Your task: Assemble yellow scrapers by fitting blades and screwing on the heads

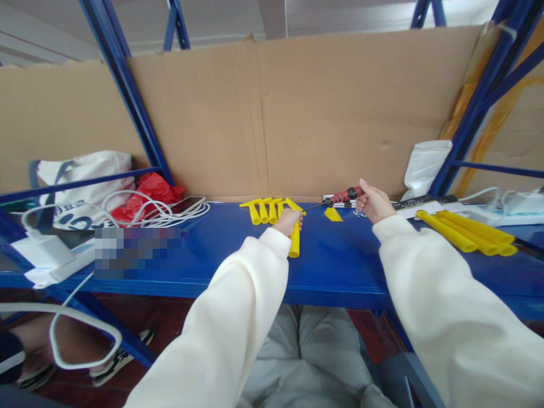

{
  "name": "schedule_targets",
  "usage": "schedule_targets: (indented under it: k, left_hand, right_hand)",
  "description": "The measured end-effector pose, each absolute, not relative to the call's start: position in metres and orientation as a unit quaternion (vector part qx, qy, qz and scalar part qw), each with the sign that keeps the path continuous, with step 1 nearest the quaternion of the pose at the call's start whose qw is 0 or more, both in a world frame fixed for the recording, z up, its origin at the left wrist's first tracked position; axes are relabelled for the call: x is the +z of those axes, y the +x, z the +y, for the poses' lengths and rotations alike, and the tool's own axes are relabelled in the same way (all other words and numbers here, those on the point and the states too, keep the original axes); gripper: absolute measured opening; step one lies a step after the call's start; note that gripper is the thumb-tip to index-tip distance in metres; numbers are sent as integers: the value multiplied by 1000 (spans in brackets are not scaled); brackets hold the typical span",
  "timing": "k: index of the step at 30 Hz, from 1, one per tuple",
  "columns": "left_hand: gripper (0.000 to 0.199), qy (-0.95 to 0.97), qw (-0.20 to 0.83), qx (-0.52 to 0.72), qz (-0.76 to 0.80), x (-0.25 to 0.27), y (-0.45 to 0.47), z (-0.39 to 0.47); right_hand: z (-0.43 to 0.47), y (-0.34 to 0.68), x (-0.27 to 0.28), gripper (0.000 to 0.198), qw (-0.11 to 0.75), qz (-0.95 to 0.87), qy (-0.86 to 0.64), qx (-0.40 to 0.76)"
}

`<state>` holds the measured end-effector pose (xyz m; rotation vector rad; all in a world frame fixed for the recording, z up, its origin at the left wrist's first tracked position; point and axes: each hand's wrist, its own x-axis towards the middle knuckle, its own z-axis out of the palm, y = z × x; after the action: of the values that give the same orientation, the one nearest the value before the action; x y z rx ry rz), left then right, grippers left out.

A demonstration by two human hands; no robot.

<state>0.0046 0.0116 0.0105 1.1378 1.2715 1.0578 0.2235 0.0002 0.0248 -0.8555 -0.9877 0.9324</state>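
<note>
My left hand (289, 221) is closed around a yellow tubular handle (294, 245), whose wide end points toward me. The fingers of my right hand (376, 202) pinch the back end of a red and black screwdriver (343, 196). Its thin shaft reaches left to the top of the handle in my left hand; whether the tip touches a screw there is hidden. Just left of my left hand, several yellow T-shaped pieces (255, 213) stand in a row. Between my hands lies a small pile of flat yellow parts (334, 214).
Longer yellow tubes (471, 233) lie on the blue shelf (340, 266) at right. White cables (170, 214), a red plastic bag (151, 190) and a power strip (63, 266) occupy the left. A cardboard panel (331, 113) closes the back. Another person's legs (55, 345) show lower left.
</note>
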Motion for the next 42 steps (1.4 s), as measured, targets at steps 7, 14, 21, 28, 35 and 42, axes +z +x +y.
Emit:
schedule_targets:
  k: [7,14,21,28,35,42]
  left_hand:
    - [27,471,543,449,532,11,5,11]
    - [26,467,547,451,529,11,5,11]
    - [24,472,532,448,542,12,5,10]
    - [20,473,537,447,536,10,5,12]
    - [24,481,546,452,516,13,7,8]
    - [24,470,548,461,516,14,7,6]
  right_hand:
    - [2,224,24,57,713,-418,-391,406]
    - [-1,224,26,44,701,-443,-379,410]
    - [-2,223,26,45,693,-451,-379,415]
    - [-2,223,25,49,701,-453,-367,411]
    - [3,228,26,45,741,-432,-346,380]
    - [-1,225,26,43,721,-424,-378,396]
